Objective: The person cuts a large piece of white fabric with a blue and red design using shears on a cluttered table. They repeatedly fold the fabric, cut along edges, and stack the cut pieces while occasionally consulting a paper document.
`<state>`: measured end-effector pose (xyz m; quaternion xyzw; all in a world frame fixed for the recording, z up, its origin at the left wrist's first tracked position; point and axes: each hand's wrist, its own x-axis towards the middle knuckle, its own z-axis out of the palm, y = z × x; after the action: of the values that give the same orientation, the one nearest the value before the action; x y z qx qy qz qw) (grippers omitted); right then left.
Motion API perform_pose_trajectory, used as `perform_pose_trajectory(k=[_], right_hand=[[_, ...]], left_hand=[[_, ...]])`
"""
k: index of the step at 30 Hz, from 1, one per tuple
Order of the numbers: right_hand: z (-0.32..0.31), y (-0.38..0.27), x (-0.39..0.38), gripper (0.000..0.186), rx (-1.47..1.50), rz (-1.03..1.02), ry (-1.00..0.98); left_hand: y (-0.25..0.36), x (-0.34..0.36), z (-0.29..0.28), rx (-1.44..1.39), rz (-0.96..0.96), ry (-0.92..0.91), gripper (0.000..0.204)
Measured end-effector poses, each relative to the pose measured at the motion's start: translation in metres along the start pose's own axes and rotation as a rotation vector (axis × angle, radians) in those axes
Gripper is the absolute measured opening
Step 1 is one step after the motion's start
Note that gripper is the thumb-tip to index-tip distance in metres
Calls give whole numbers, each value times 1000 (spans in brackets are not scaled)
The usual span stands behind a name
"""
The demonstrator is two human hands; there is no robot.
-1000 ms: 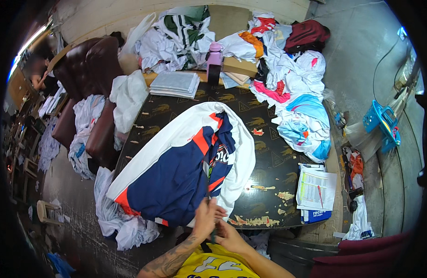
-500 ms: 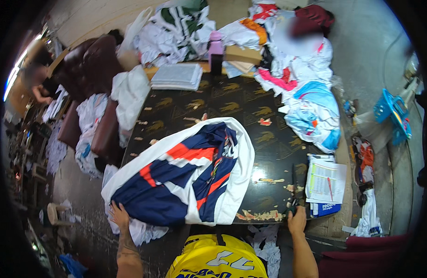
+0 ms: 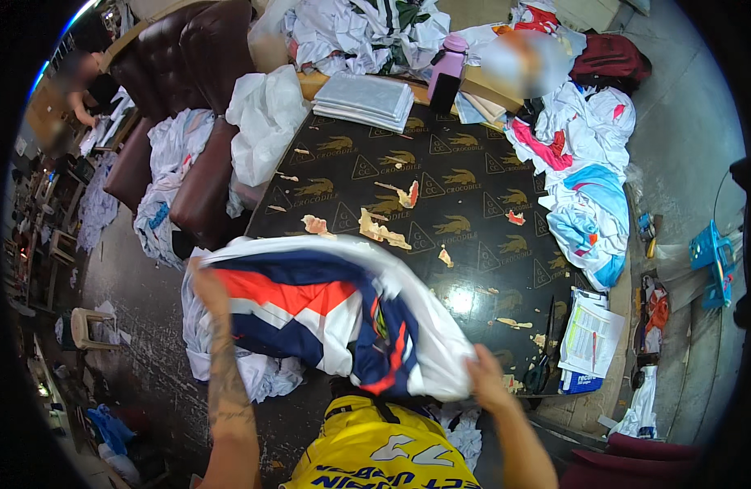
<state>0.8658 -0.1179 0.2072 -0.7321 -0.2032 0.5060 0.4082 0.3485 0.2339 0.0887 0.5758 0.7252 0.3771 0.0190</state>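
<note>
A navy, red and white garment (image 3: 314, 289) spans the near part of the black table (image 3: 424, 212), draped over its front edge. My left hand (image 3: 210, 285), fingers curled, grips the garment's left end. My right hand (image 3: 485, 376) is closed on its white right-hand edge. The cloth's middle hangs in folds between both hands. Large black scissors (image 3: 538, 367) lie to the right of my right hand, beside a stack of papers (image 3: 590, 332) on a blue book.
Garment piles (image 3: 586, 204) line the table's right and back. Folded sheets (image 3: 361, 102) and a pink bottle (image 3: 449, 61) stand at the back. Left are a cloth-laden maroon armchair (image 3: 204, 216), a stool (image 3: 94, 326) and another person (image 3: 86, 102); right, a blue plastic item (image 3: 710, 261).
My right hand has left the scissors on the table and moved left onto the garment. My left hand has moved up, and the garment's far edge has come toward me, folding over.
</note>
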Motion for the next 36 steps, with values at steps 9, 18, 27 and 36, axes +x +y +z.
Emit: perform_pose_trajectory(k=[9, 18, 27, 36], right_hand=[[-122, -339, 107, 55, -843, -932, 734], [21, -76, 150, 80, -1289, -760, 294], [50, 53, -20, 69, -1054, -268, 137], [78, 63, 54, 83, -1150, -301, 197]], left_hand=[[49, 180, -5, 39, 82, -207, 23], [62, -62, 62, 267, 417, -429, 74], [13, -98, -72, 271, -141, -239, 63], [173, 45, 175, 381, 369, -615, 108]])
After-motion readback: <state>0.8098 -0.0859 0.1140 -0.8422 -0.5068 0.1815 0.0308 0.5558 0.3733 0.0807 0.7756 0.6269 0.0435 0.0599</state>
